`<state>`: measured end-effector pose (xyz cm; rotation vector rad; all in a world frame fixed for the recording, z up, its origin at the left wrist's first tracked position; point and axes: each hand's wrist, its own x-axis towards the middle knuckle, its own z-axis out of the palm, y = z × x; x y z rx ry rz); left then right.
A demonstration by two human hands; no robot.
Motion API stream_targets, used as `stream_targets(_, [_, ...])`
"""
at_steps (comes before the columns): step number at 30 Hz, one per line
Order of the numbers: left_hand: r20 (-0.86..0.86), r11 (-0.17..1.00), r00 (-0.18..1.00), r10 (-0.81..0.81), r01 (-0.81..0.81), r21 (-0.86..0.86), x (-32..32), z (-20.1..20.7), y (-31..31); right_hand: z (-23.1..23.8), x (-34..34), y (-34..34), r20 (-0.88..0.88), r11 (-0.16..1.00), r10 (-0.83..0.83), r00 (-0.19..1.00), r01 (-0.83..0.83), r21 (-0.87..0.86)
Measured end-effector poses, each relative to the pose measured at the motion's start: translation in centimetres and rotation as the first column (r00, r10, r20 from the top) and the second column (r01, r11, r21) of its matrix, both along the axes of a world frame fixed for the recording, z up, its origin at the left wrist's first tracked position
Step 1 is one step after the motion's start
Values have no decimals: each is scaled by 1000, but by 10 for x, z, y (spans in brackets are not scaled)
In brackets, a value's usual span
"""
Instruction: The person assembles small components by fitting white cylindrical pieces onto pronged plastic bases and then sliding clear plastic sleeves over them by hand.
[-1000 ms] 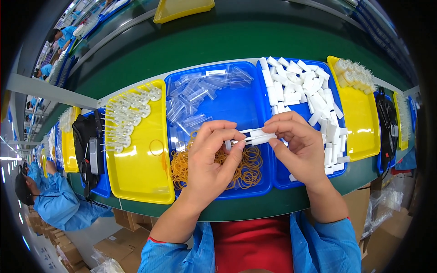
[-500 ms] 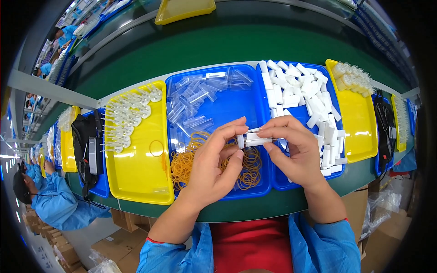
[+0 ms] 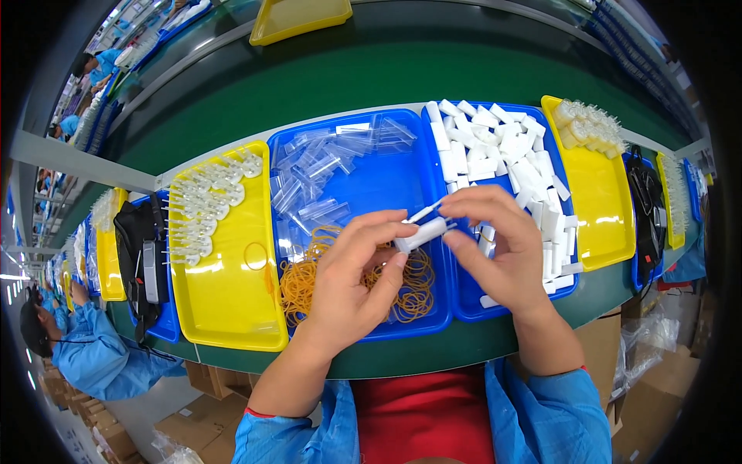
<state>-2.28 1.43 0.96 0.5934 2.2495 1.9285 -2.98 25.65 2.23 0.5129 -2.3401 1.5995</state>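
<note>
Above the middle blue tray, my left hand (image 3: 352, 271) pinches the base of a small white pronged plastic part (image 3: 403, 244) between thumb and fingers. A white block (image 3: 427, 231) sits along the prongs, and thin tips show past its far end. One slim white prong (image 3: 423, 212) slants apart from the block. My right hand (image 3: 502, 251) is curled at the other end, index fingertip at the slanted prong's tip and thumb close to the block's end. Orange rubber bands (image 3: 301, 288) lie below my left hand; loose white blocks (image 3: 514, 147) fill the blue tray at right.
Clear plastic sleeves (image 3: 325, 166) lie in the middle blue tray (image 3: 394, 185). A yellow tray (image 3: 224, 309) at left carries several white pronged parts (image 3: 205, 205). Another yellow tray (image 3: 607, 232) stands right. Black bags (image 3: 143, 255) and a co-worker in blue (image 3: 97, 348) are farther left.
The white part has turned from level to tilted, its right end higher. One prong now stands away from the block. The view has shifted slightly to the right.
</note>
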Motion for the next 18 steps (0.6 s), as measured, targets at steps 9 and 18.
stream_targets(9, [132, 951, 991, 23, -62, 304, -5, -12, -8, -16, -12, 30, -38, 795, -144, 989, 139, 590])
stream_targets(18, [278, 906, 959, 55, -165, 390, -3, -2, -2, -21, -8, 35, 50, 729, -304, 951, 198, 655])
